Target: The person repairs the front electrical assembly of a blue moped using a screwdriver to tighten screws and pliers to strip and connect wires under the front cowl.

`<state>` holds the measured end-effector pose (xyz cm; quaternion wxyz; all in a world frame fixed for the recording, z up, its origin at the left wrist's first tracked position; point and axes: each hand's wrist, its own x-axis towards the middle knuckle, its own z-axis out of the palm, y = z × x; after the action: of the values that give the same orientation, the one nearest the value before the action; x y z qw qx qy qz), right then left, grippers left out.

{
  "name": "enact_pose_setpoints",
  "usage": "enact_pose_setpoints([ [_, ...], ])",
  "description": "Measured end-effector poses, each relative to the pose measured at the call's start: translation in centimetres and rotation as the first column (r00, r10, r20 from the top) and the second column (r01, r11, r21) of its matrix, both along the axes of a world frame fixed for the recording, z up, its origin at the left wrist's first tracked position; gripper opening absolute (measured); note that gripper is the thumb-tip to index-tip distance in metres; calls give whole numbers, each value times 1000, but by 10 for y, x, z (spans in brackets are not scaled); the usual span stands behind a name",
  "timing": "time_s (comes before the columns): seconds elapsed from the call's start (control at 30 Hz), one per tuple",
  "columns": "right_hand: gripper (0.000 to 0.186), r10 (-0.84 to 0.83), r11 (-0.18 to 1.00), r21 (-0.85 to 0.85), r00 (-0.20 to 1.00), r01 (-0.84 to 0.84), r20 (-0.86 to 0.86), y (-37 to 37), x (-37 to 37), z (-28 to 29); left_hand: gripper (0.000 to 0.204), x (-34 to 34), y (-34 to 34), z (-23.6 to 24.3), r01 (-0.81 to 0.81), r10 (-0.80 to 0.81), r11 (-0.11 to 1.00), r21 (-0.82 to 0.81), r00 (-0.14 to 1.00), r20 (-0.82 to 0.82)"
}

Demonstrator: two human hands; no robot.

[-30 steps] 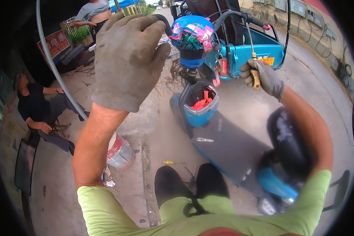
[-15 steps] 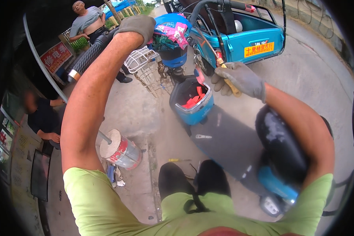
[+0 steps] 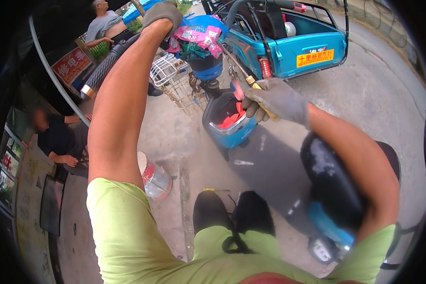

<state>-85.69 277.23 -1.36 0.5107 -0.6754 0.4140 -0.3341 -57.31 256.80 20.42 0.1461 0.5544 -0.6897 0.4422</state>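
Note:
My left hand, in a grey glove, is closed at the inner end of a scooter's black textured handlebar grip; its fingertips are hidden. Beside it, blue and pink plastic wrapping covers the middle of the handlebar. My gloved right hand is closed round the yellow handle of a screwdriver. The shaft points up and left to the edge of the wrapping; whether the tip touches cannot be told. Below hang keys with a pink tag, over the blue front compartment with red material inside.
A white wire basket is fixed at the scooter's front. The black seat lies under my right arm. A blue cargo tricycle stands ahead. At left are two people, a pole and a red-and-silver drum. Another yellow-handled tool lies near my legs.
My right hand and the screwdriver have moved left, bringing the shaft to the wrapping. My left hand has shifted slightly left and up. The standing person has turned their head.

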Motion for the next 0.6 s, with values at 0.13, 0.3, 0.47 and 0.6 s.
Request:
enact_pose_setpoints([
  [0.13,41,-19,1000,10,999,20,-27,1,-10,-4,38,-96,29,-36,167,135,932,321,663,-736],
  [0.3,42,-23,999,46,999,25,-48,-4,-7,-11,40,-75,126,-84,744,-727,654,-135,569,-385],
  [0.47,41,-70,997,29,983,76,-172,4,-3,8,20,0,181,-134,623,-514,774,115,723,-461],
  [0.6,41,-117,990,50,964,132,-237,5,-7,5,30,-20,131,-100,712,-706,674,-197,542,-456],
])
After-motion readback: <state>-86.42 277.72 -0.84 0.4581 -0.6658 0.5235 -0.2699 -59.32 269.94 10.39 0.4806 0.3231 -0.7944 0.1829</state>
